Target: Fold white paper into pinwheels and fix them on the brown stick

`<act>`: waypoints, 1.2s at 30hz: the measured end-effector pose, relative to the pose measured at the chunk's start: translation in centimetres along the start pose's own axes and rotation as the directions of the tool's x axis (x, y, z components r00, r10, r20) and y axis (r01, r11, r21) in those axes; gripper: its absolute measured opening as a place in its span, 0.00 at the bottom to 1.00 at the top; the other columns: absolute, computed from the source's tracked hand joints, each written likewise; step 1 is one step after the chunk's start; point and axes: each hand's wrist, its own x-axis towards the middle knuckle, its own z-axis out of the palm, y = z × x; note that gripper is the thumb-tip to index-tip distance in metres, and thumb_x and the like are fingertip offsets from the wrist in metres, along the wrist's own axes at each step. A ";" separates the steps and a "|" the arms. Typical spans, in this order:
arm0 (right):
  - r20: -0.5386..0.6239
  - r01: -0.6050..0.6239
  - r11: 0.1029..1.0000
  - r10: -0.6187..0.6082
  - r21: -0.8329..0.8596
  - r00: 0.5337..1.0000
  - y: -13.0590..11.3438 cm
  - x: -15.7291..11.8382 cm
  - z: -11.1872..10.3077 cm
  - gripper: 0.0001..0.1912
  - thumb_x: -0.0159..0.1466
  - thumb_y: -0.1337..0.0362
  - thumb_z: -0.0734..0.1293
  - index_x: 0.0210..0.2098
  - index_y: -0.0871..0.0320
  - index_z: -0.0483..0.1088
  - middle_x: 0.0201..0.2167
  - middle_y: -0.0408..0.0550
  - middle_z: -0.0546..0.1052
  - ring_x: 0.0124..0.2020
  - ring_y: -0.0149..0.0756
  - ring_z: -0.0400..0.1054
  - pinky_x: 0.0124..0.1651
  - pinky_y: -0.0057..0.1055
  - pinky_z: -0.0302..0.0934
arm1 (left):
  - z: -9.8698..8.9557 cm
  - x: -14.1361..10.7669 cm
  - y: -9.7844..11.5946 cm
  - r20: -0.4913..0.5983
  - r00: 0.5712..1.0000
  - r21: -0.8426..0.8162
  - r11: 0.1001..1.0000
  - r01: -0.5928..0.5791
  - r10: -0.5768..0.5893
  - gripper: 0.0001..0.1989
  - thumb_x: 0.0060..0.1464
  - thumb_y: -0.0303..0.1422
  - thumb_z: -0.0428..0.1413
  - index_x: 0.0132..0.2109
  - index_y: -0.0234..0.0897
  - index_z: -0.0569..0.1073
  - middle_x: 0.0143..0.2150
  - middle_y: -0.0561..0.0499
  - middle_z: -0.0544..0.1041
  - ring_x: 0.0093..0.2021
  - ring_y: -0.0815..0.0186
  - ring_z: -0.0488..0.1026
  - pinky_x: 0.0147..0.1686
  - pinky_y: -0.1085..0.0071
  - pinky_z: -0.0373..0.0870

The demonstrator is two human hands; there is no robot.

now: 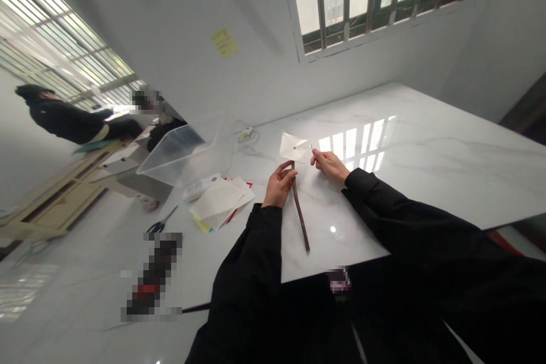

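Observation:
My left hand (281, 183) is closed, with thumb and fingers pinching a thin brown stick (301, 216) near its upper end. The stick slants down towards the table's front edge. At its top is a folded white paper pinwheel (290, 146) with a small shiny fastener (294, 148) at its middle. My right hand (329, 166) is just right of the paper, its thumb and forefinger pressed together. A tiny shiny bit (310, 146) shows by those fingertips; what it is, and whether they grip it, is too small to tell.
On the white marble-patterned table (418, 142), paper sheets (222, 200) lie to the left, with scissors (161, 222) beyond them. A clear plastic bin (179, 151) stands farther back, near a cable (246, 135). Another person (63, 114) sits at the far left.

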 end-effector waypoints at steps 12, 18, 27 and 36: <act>-0.129 -0.013 0.995 0.025 0.096 0.991 -0.4 -0.3 -0.3 0.48 0.66 0.35 0.66 0.74 0.58 0.57 0.20 0.37 0.71 0.23 0.36 0.66 0.37 0.32 0.63 | 0.3 -0.4 0.6 0.050 0.999 0.038 0.999 -0.005 0.003 0.32 0.41 0.40 0.75 0.54 0.37 0.78 0.33 0.54 0.78 0.33 0.70 0.71 0.37 0.72 0.65; -0.113 0.012 0.964 -0.043 -0.264 0.993 -0.5 -0.1 -1.4 0.36 0.70 0.33 0.56 0.42 0.55 0.82 0.19 0.45 0.73 0.28 0.42 0.69 0.45 0.37 0.62 | 0.4 -0.6 1.0 0.108 0.994 0.012 1.000 -0.002 0.001 0.30 0.42 0.39 0.75 0.53 0.36 0.80 0.30 0.55 0.75 0.31 0.72 0.69 0.36 0.72 0.65; -0.132 0.006 0.956 -0.047 -0.294 0.990 0.0 0.0 -1.3 0.37 0.71 0.33 0.52 0.34 0.54 0.78 0.26 0.49 0.75 0.31 0.43 0.71 0.43 0.37 0.60 | 0.1 -0.4 0.9 0.092 0.996 -0.011 1.000 0.013 -0.012 0.29 0.42 0.37 0.75 0.53 0.36 0.80 0.33 0.54 0.77 0.32 0.72 0.69 0.36 0.74 0.65; -0.049 -0.045 0.883 0.025 -0.468 0.999 -1.1 -0.2 -1.6 0.34 0.76 0.45 0.53 0.34 0.57 0.83 0.21 0.47 0.74 0.32 0.41 0.72 0.46 0.32 0.60 | -0.1 -0.3 0.5 0.100 0.995 -0.040 0.999 0.004 0.000 0.30 0.42 0.36 0.75 0.52 0.33 0.79 0.31 0.53 0.76 0.31 0.72 0.68 0.33 0.74 0.63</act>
